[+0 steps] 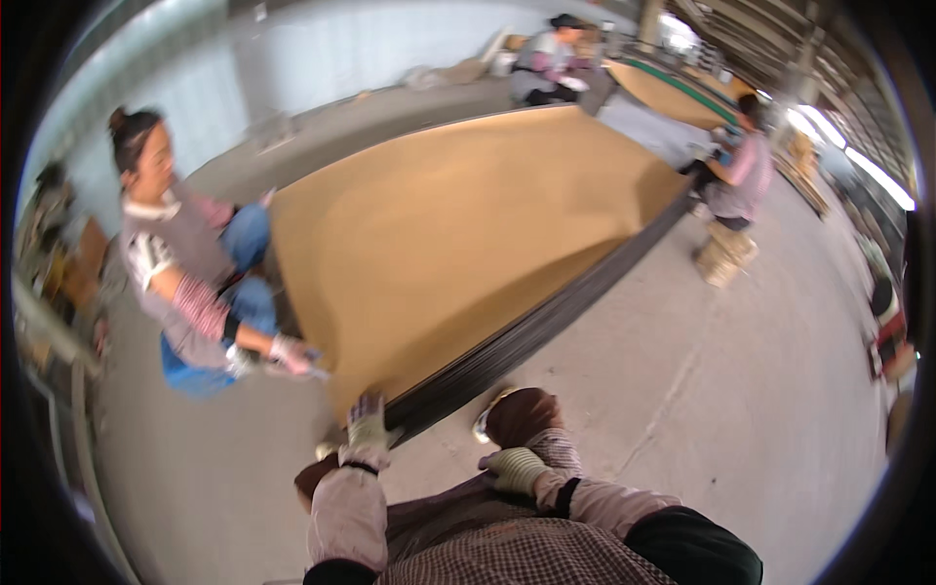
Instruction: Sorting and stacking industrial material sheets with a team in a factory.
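The person's left hand (369, 421), in a pale work glove, reaches forward to the near corner of a big stack of thin sheets (507, 346) lying on the floor. Its fingers rest on the corner where the top tan sheet (458, 224) meets the dark layered edge; whether they pinch the sheet or only press on it cannot be told. The right hand (515, 468), also gloved, sits drawn in near the person's knee, loosely curled, apart from the left hand and holding nothing that can be seen. Just beyond it is a brown shoe (522, 411) on the concrete floor (741, 390).

The tan sheet lies over the stack but not flat: it bows upward along the middle and right side, so it looks partly settled and not yet squared to the edges below. The near corner appears close to lined up.

At the left corner a crouching co-worker in a grey vest and blue trousers has a gloved hand (291, 353) on the sheet's edge. At the far right corner another person (741, 175) in pink sits on a low stool (726, 255) at the sheet's edge. A fourth person (546, 63) sits farther back, beside another tan sheet (673, 93). As a judgement, the laying of this sheet is well along, with flattening and aligning left.
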`<control>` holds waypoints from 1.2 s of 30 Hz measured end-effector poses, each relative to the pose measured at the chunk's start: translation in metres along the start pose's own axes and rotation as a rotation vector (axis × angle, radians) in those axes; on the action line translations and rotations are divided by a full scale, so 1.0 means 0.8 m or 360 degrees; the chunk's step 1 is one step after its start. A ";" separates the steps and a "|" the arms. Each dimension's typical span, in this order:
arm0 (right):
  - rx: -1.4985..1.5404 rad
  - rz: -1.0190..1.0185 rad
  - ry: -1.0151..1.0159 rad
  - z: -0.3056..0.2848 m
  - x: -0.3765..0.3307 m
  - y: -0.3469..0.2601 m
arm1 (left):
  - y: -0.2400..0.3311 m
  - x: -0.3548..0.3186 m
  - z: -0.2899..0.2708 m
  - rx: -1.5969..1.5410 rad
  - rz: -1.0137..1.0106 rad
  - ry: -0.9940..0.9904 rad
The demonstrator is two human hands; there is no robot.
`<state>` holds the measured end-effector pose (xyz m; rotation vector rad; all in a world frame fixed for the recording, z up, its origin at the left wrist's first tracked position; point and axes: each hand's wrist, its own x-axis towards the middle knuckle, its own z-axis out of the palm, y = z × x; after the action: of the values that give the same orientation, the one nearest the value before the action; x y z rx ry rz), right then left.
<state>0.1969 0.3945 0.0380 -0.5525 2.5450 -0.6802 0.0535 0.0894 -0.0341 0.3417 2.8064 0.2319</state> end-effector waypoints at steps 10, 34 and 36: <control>0.0126 0.0045 0.0021 -0.012 -0.012 -0.007 | -0.018 0.018 0.026 -0.0066 -0.0068 -0.0156; 0.0085 0.0058 -0.0029 -0.011 -0.004 -0.006 | -0.029 0.020 0.029 -0.0144 -0.0105 -0.0191; 0.0064 0.0023 -0.0027 -0.011 0.000 -0.015 | -0.036 0.013 0.025 -0.0157 -0.0058 -0.0129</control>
<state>0.1958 0.3883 0.0512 -0.5236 2.5115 -0.7167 0.0440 0.0671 -0.0618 0.2711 2.7074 0.3395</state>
